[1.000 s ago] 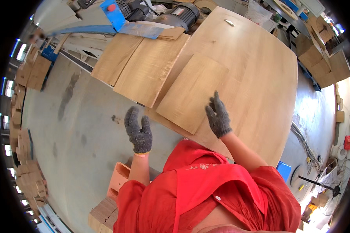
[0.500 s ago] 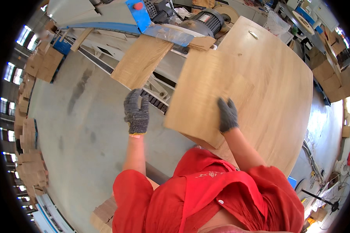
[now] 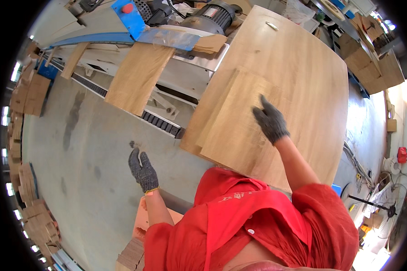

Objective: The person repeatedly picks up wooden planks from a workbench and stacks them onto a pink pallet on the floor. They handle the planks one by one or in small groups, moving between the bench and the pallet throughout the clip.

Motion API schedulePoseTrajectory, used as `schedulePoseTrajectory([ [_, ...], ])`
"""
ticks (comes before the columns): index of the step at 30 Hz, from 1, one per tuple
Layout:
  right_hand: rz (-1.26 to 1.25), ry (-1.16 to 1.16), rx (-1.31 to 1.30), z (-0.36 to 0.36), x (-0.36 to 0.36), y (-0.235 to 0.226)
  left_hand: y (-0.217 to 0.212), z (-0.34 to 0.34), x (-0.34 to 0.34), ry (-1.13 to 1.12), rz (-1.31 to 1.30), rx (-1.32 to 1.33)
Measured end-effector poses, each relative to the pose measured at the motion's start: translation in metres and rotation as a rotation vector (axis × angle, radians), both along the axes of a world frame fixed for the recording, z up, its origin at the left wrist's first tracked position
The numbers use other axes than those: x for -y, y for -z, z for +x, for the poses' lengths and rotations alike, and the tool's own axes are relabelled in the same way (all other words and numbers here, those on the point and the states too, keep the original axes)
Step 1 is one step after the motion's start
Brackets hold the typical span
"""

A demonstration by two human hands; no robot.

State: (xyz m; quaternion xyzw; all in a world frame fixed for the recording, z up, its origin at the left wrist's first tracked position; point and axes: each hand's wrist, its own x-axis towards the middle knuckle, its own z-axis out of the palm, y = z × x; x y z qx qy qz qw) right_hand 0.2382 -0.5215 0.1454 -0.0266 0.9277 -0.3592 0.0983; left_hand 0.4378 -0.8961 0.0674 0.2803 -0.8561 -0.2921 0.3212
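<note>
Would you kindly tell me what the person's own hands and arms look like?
The left hand and right hand wear dark grey knitted gloves; a thin yellow edge shows on the left one. Loose red sleeves leave the forearms bare.

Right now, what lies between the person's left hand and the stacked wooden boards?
In the head view, only grey floor shows between the left hand and the stacked wooden boards.
</note>
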Motion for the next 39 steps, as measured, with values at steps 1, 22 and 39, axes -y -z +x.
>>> schedulePoseTrajectory([
  [1, -0.454, 0.035, 0.213, -0.016, 0.03, 0.007, 0.002, 0.005, 0.001, -0.025, 0.022, -0.002],
  [22, -1.518, 0.232, 0.68, -0.017, 0.16, 0.043, -0.051, 0.042, -0.043, 0.036, -0.01, 0.071],
  [39, -0.291, -0.079, 0.46, 0.016, -0.015, -0.024, -0.084, -0.025, -0.071, 0.345, -0.134, -0.041],
])
